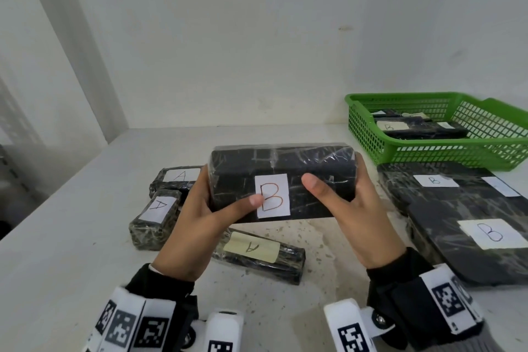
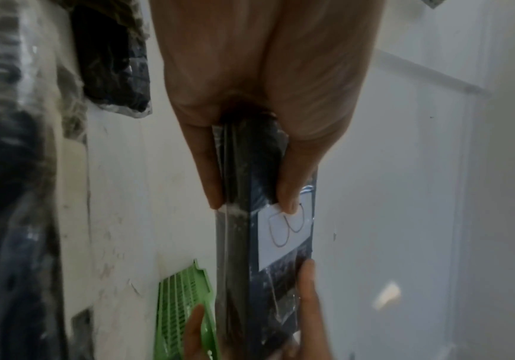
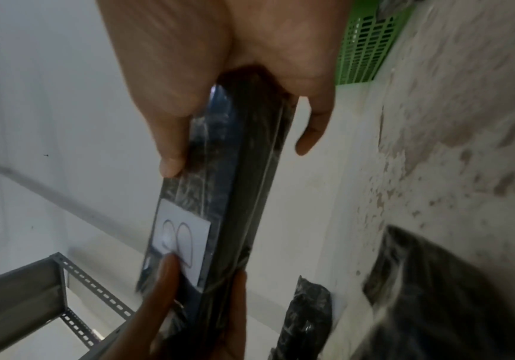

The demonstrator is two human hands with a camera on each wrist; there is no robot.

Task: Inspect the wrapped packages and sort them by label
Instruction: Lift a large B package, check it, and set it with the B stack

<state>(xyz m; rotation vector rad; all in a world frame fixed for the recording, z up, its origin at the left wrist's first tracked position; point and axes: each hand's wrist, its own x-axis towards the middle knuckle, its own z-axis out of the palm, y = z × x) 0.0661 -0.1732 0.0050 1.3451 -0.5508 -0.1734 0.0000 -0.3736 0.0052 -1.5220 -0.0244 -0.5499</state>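
Observation:
A black plastic-wrapped package (image 1: 311,177) with a white label marked B (image 1: 272,196) is held up above the table by both hands. My left hand (image 1: 200,208) grips its left end, thumb on the label's edge. My right hand (image 1: 357,208) grips its right end, thumb on the front face. The left wrist view shows the package (image 2: 240,268) edge-on between thumb and fingers; in the right wrist view the package (image 3: 243,182) is also pinched. Three packages labelled A (image 1: 155,220) (image 1: 174,178) (image 1: 263,257) lie below and to the left.
A green basket (image 1: 428,148) at the back right holds several wrapped packages, one labelled B. Large flat black packages labelled B (image 1: 457,208) lie at the right. The white table (image 1: 71,237) meets a white wall behind. A grey metal shelf frame (image 3: 49,287) shows in the right wrist view.

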